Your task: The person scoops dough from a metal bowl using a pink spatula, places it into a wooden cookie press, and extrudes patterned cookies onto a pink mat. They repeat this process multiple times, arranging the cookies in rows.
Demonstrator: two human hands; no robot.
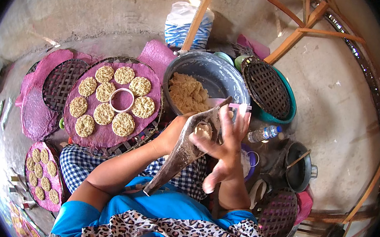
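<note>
A dark wooden press (187, 148) with two tapering ends slants above my lap. Pale dough (203, 130) fills the round hole in its middle. My left hand (174, 130) grips the press from the left side, with its fingers hidden behind the wood. My right hand (226, 145) is over the press's right side, floury and slightly blurred, its fingers spread. Beyond the press stands a grey basin (227, 76) with a mass of crumbly dough (187, 93) in its left part. A pink plastic utensil (235, 106) lies across the basin's near rim.
At left, a pink-lined woven tray (89, 70) carries several round noodle-like cakes and a white ring (123, 90). A smaller tray (57, 174) holds more cakes. To the right are a teal basin (290, 110) under a woven tray, a water bottle (265, 134) and a dark pan (298, 175).
</note>
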